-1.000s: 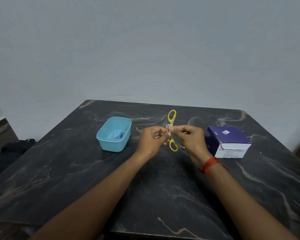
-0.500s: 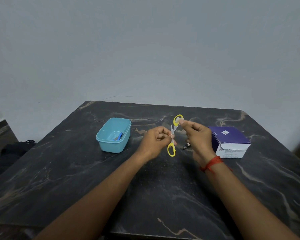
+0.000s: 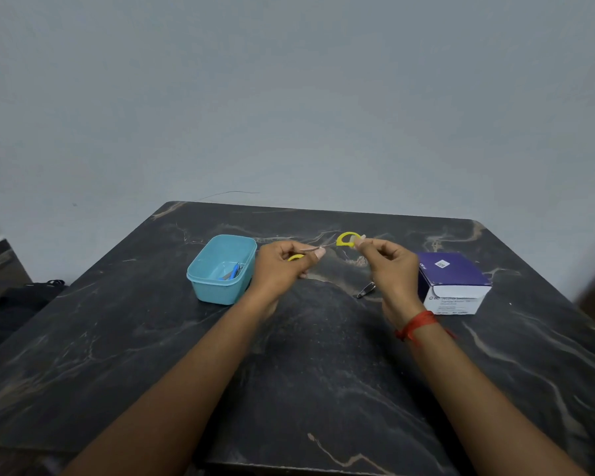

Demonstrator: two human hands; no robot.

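We are holding scissors (image 3: 346, 239) above table (image 3: 323, 372), tub (image 3: 220, 293) at 9 o'clock, box (image 3: 457, 273) at 3. Left hand (image 3: 282, 266) gripping metal shank, right hand (image 3: 390, 266) pinching yellow loop. Light, stiff, sharp: we are judging loops the safest hold.

A plain indoor room, with a dark marble table (image 3: 323, 372) against a bare grey wall (image 3: 289, 97)

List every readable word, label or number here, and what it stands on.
"BD Alcohol": white front of the purple and white cardboard box; the word after is blurred.
Smaller lines beneath: too blurred to read.
White square sticker on its top: unreadable code.
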